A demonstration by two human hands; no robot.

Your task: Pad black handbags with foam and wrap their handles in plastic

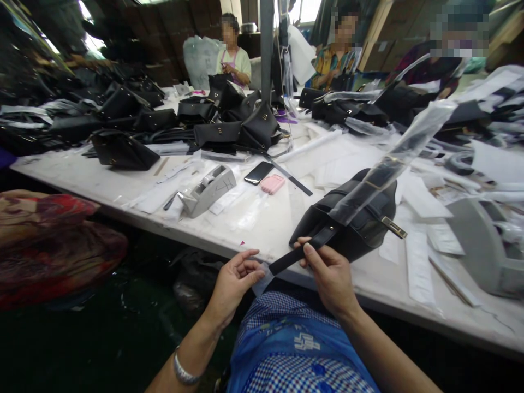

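Note:
A black handbag [360, 218] lies at the near edge of the white table [262, 229], its black strap [303, 252] running off the edge toward me. My right hand [329, 273] pinches the strap near the bag. My left hand [235, 278] is curled closed at the strap's free end, fingertips on a clear plastic wrap [262, 278] there. More clear plastic sleeve [393, 158] covers the strap above the bag. A gold clasp [393, 226] shows on the bag's side.
A grey tape dispenser [207, 191], a black phone [258, 172] and a pink case [272, 184] lie left of the bag. Another dispenser [483, 245] stands right. Black bags [229, 128] pile across the far table, where three people sit. Red cloth [53, 240] lies left.

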